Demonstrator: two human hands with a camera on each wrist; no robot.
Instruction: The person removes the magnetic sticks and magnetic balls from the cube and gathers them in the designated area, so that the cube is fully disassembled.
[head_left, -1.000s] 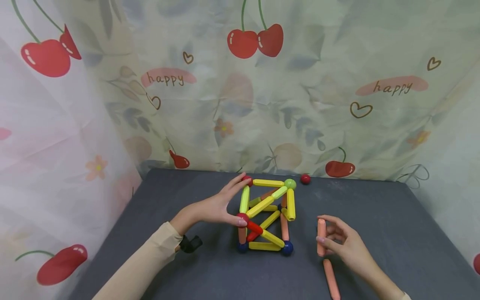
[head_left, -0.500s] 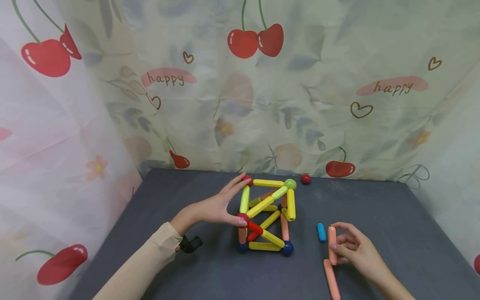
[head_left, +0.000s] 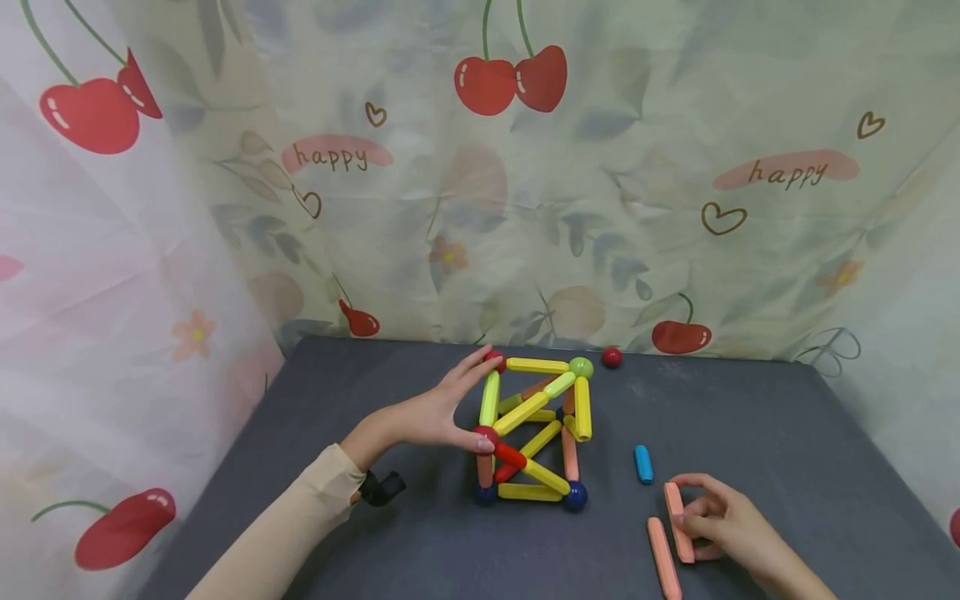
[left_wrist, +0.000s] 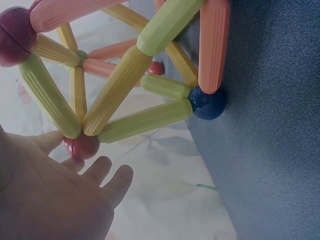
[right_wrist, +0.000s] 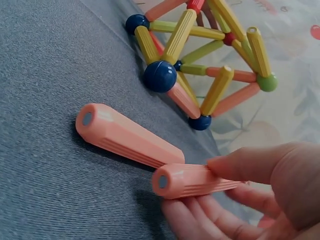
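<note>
A frame of magnetic rods and balls (head_left: 527, 410) stands mid-table, with blue balls at its base and red and green balls on top. My left hand (head_left: 420, 421) spans its left side: the thumb touches the near red ball (head_left: 485, 439), a finger the far red ball (head_left: 495, 361). In the left wrist view the other fingers (left_wrist: 119, 185) are extended past that ball. Right of the frame, my right hand (head_left: 723, 525) pinches a pink magnetic rod (head_left: 678, 522) between thumb and fingers. Another pink rod (right_wrist: 130, 136) lies on the table beside it.
A short blue rod (head_left: 643, 465) lies right of the frame. Near the back edge sits a loose red ball (head_left: 612, 357). The dark table (head_left: 750, 425) ends at a cherry-printed cloth (head_left: 525, 208) behind and at the sides.
My right hand has brought the pink rod nearer and to the right, alongside the other pink rod. The blue rod has come into view. My left hand and the frame have stayed put.
</note>
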